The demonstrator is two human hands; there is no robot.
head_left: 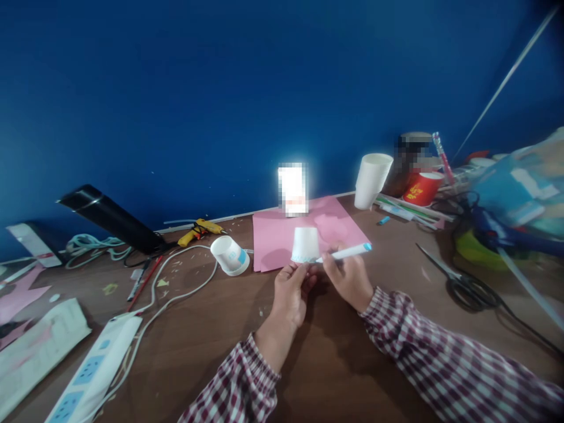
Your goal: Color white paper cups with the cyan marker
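Note:
An upside-down white paper cup [305, 244] with light blue marks along its rim is held by my left hand [293, 291], whose fingers close on the rim from below. My right hand [348, 276] grips a white marker [348, 252] with a blue end. The marker's tip points left and is at the cup's lower right edge; whether it touches is too small to tell. Behind the cup lies pink paper [271, 235]. Left of it, another white cup [230, 256] with a blue patch stands tilted.
At the left are a power strip [94, 373], white cable, black cylinder [114, 220] and yellow glue gun [200, 231]. A bright pixelated object stands behind the paper. Stacked cups [373, 181], a red cup [423, 188], a blue cap [383, 221] and scissors [465, 285] are at the right.

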